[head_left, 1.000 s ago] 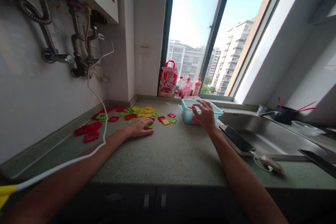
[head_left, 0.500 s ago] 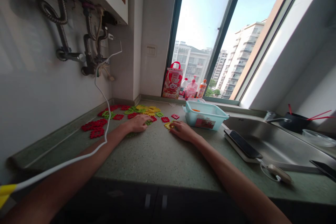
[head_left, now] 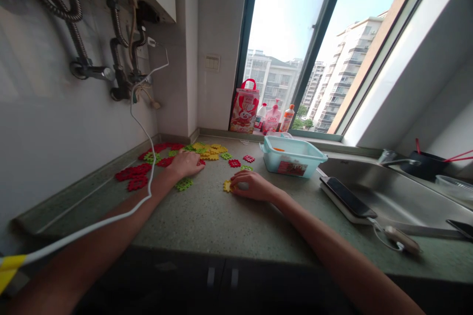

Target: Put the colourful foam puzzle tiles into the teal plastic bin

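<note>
My left hand lies low over the pile with its fingers stretched out, covering part of a red interlocking plastic piece. Just on the near side of it is a green piece. Fingers bent, my right hand grips a yellow interlocking piece at the counter surface. Beyond its knuckles a small green piece shows. Two red pieces, one left of the other, lie farther back. Yellow pieces and red pieces are heaped at the back left.
A light blue plastic tub with something orange inside stands right of my hands. Beside the steel sink lie a phone and a cabled device. A white cable hangs across my left forearm. Bottles stand by the window.
My left hand has shifted left, uncovering more of the green piece. My right hand has moved left and nearer with the yellow piece; a green piece now shows behind it.
</note>
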The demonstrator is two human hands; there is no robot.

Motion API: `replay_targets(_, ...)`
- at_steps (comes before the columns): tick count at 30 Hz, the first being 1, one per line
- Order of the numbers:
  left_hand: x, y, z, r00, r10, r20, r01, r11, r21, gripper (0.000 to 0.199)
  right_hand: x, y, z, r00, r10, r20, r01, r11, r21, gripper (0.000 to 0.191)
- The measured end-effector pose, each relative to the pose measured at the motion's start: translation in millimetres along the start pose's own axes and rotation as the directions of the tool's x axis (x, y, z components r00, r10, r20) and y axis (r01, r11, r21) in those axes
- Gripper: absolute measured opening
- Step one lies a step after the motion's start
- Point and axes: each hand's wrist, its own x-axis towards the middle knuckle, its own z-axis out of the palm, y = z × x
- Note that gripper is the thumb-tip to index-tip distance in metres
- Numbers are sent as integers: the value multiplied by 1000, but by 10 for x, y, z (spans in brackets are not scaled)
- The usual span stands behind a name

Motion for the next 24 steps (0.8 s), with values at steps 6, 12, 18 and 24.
replay_targets(6,-45,36,-4,1000,-10,-17,11,998,55,38,-13,30,-117,978,192,-81,-201,971,-131,26)
replay_targets(12,49,147,103,993,121,-18,-122,992,-44,61,-94,244,-215,904,394,-166,-415,902,-120,35)
replay_targets(18,93,247,84,991,111,80,-105,991,-83,66,-122,411,-167,889,440,-127,-457,874,-166,34)
replay_targets(24,-46,371,-10,977,210,49,-201,970,-136,55,-215,467,-229,891,429,-150,-448,884,-135,35)
